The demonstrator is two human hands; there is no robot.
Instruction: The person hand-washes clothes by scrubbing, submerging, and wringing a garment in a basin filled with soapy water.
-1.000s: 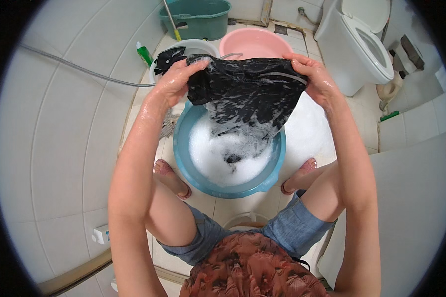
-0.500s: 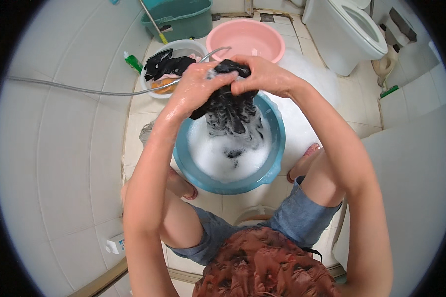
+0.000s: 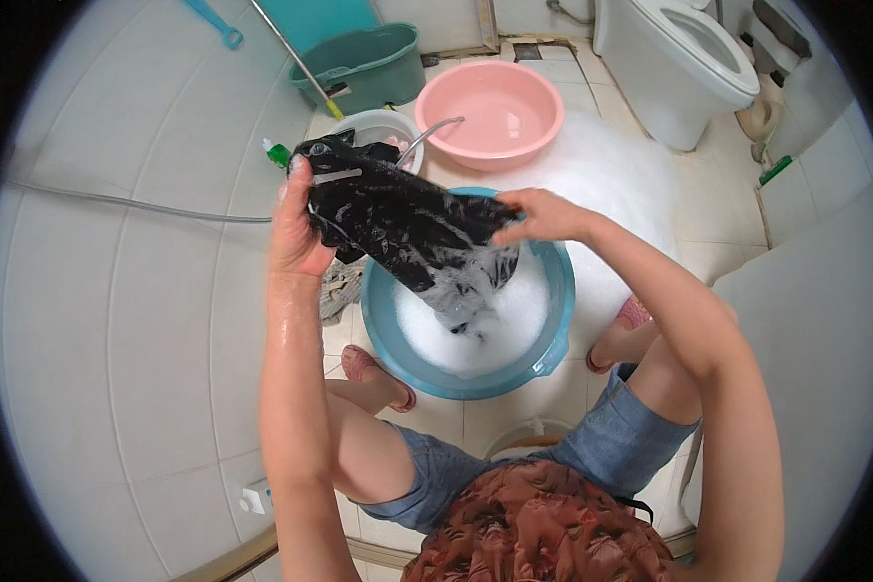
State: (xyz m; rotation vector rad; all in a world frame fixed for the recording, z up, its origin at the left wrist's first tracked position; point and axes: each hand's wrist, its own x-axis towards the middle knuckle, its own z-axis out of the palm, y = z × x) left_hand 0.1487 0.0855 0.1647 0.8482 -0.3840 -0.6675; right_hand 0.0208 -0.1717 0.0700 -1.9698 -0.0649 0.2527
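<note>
A wet black garment (image 3: 407, 218), streaked with suds, is stretched between my two hands. My left hand (image 3: 299, 228) grips its upper left end, raised near the tiled wall. Its right end is pinched by my right hand (image 3: 545, 215), fingers curled over the cloth. The lower part of the garment hangs into the blue basin (image 3: 466, 386), which stands between my feet. White foam (image 3: 475, 354) covers the water in it. The garment hides the far left of the basin and much of the white basin behind.
A pink basin (image 3: 490, 160) holding water stands beyond. Behind the garment is a white basin (image 3: 383, 121), with a grey hose (image 3: 141, 202) crossing nearby. A green tub (image 3: 373, 82), a green bottle (image 3: 277, 153) and a toilet (image 3: 679, 87) stand around. Suds (image 3: 621, 184) spread over the floor at right.
My hands have moved apart, the left one going left, the right slightly right and down. The bunched garment is now spread out between them.
</note>
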